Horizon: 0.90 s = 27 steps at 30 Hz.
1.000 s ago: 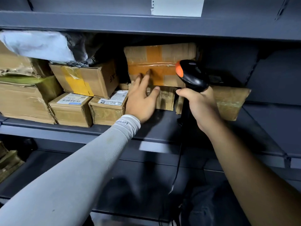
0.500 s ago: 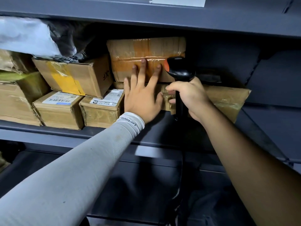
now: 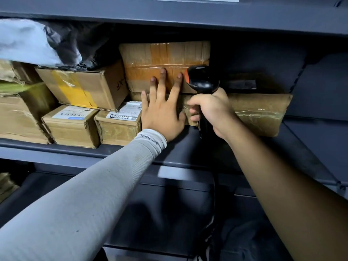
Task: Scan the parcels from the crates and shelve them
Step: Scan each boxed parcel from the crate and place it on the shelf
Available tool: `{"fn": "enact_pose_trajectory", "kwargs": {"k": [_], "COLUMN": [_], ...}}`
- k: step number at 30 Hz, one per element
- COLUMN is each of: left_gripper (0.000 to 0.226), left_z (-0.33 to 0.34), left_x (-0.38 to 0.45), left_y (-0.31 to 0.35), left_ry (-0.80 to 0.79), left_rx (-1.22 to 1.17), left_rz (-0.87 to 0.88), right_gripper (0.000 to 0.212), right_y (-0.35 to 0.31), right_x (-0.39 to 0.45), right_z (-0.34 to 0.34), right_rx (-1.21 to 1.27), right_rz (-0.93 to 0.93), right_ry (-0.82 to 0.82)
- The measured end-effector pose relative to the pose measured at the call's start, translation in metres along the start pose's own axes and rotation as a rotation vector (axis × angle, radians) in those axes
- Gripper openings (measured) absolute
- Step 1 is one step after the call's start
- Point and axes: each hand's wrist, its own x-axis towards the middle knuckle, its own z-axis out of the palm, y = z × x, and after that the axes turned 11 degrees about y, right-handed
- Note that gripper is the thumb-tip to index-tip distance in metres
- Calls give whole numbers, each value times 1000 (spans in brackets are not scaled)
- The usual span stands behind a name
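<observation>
On the middle shelf [image 3: 131,153] of a dark metal rack, the left hand [image 3: 162,113] lay flat against the front of a taped brown parcel [image 3: 165,59], fingers [image 3: 162,80] straight and spread, palm reaching down over the flatter wrapped parcel [image 3: 259,112] beneath it. Left grip: spread, pressing, not curled round anything. The taped parcel sat on top of the wrapped one, well back in the bay and close under the shelf above.

Right hand [image 3: 212,113] held a black handheld scanner [image 3: 203,80] by its handle, fingers curled round it; scanner head upright just beside the taped parcel's right edge, an orange part showing on its left side. A cable hung down from the handle.

Neighbouring stock, left of the hands: two small labelled boxes [image 3: 71,125] standing on the shelf, a carton with yellow tape [image 3: 82,85] resting on them, larger brown cartons further left, and a grey poly mailer [image 3: 26,42] on top.

Progress, judged from this view: the taped parcel appeared shelved, and the flat-palm contact read as a final seating push. Whether it had been scanned could not be told. Several parcels were in place on this shelf, so the work looked well under way. No crates in view; how many parcels were left could not be determined. To the right the bay held room for more.
</observation>
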Motion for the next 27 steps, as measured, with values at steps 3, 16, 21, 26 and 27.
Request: {"fn": "enact_pose_trajectory", "kwargs": {"k": [3,16,21,26,27], "left_gripper": [106,93,82,78,78], "left_z": [-3,-15,-27,-44,-48], "left_x": [1,-13,-24,-38,-42], "left_y": [1,2,2,7,6], "left_ry": [-32,-126,-165,-168,-174], "left_rx": [-10,14,28,139,160], "left_rz": [-12,-2,43,92,89], "right_gripper": [15,20,29,29,30], "right_y": [2,2,4,14,16], "right_x": [2,-15,-33,-65,-71], "right_z": [-1,-8,-7,-11,-12], "right_rx": [-72,-127,-268,-382,-394], "right_rz": [-29,-108,-130,-125,-130], "right_ry": [24,149,108,93,94]}}
